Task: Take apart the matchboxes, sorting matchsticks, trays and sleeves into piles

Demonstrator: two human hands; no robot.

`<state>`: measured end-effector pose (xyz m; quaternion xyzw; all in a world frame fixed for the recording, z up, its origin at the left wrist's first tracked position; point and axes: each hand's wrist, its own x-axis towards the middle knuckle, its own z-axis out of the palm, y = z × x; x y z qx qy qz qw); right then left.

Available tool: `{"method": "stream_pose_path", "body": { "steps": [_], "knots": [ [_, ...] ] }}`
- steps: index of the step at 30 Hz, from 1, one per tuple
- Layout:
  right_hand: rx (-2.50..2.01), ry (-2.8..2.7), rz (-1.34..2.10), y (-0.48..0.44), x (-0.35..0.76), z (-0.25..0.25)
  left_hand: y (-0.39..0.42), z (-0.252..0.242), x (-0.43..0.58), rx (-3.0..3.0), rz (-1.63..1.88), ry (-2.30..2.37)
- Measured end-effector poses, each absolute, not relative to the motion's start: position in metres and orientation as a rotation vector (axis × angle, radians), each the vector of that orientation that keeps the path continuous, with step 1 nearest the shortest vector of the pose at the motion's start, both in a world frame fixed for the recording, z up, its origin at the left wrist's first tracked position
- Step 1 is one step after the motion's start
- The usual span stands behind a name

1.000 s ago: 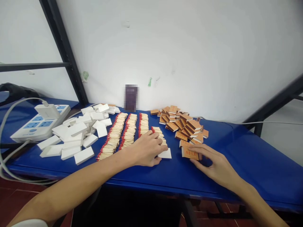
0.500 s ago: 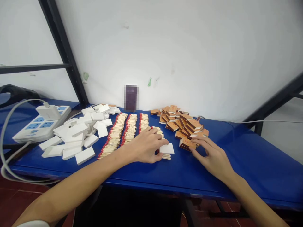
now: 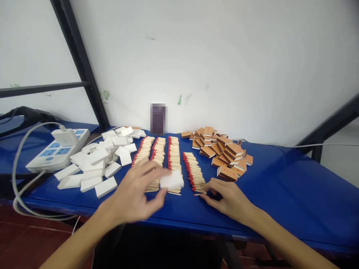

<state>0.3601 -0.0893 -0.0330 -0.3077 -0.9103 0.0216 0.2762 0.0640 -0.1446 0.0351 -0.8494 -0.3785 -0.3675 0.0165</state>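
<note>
Between the thumb and fingers of my left hand [image 3: 141, 188] is a small white matchbox tray [image 3: 172, 180], raised over the rows of matches and slightly blurred. My right hand [image 3: 228, 198] is at the near end of the rightmost match row [image 3: 193, 170], thumb and fingertips pinched on the plain end of a match [image 3: 198, 194]. Three more rows stretch away to the left, among them a long row [image 3: 174, 153] partly behind the tray. All the matches have red heads pointing left.
Loose white trays [image 3: 97, 157] lie heaped on the left of the blue table [image 3: 283, 190]. Orange-brown matchbox sleeves [image 3: 224, 147] are piled at the right. A power strip [image 3: 57, 153] with a white charger sits far left. A pixelated dark object [image 3: 158, 118] stands against the wall.
My left hand has moved left with the white tray, off the rightmost match row. My right hand has left the matchbox sleeves and come to the near end of that row.
</note>
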Motion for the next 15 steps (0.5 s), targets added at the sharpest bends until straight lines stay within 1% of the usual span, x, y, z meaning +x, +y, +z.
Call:
{"method": "stream_pose_path", "body": {
  "steps": [3, 7, 11, 15],
  "knots": [
    [-0.786, -2.419, 0.043, -0.086, 0.357, -0.032, -0.177, 0.01, 0.064, -2.743, -0.985, -1.186],
    [-0.772, -2.373, 0.062, -0.09, 0.358, -0.03, -0.187, -0.017, 0.073, -2.779, -0.802, -1.166],
    [-0.776, -2.33, 0.079, -0.095, 0.361, -0.029, -0.184, -0.03, 0.078, -2.689, -0.787, -1.171],
    [-0.775, -2.311, 0.041, -0.095, 0.361, -0.029, -0.184, -0.029, 0.074, -2.589, -0.857, -1.188]
  ]
}}
